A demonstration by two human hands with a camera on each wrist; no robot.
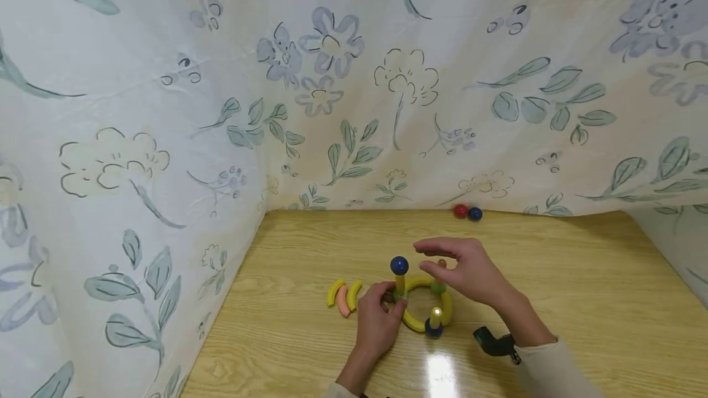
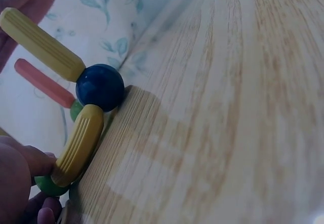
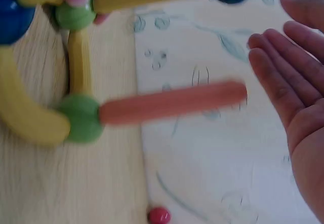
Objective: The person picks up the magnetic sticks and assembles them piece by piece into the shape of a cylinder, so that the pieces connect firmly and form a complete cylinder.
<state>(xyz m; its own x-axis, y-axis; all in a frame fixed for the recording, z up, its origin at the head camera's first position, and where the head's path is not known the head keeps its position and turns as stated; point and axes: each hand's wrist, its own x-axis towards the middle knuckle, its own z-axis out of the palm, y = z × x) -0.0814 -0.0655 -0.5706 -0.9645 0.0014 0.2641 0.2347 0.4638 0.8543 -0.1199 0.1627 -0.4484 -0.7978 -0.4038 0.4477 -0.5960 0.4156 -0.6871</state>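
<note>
A ring of curved yellow sticks (image 1: pixel 413 323) joined by balls lies on the table. Upright on it stand a yellow rod topped by a blue ball (image 1: pixel 399 265), a red rod (image 3: pixel 174 102) on a green ball (image 3: pixel 83 117), and a yellow rod (image 2: pixel 41 44) on a lower blue ball (image 2: pixel 100 87). My left hand (image 1: pixel 378 318) holds the ring's left side, thumb and fingers around another green ball (image 3: pixel 75 14). Above the ring, my right hand (image 1: pixel 467 266) hangs with fingers extended, thumb apart, holding nothing, beside the blue-topped rod.
Left of the ring lie two loose curved yellow sticks (image 1: pixel 335 293) with a pink curved stick (image 1: pixel 343 301) between them. At the table's back edge, a red ball (image 1: pixel 461 210) and a blue ball (image 1: pixel 475 214) sit side by side. Flowered cloth (image 1: pixel 332 158) hangs behind and left.
</note>
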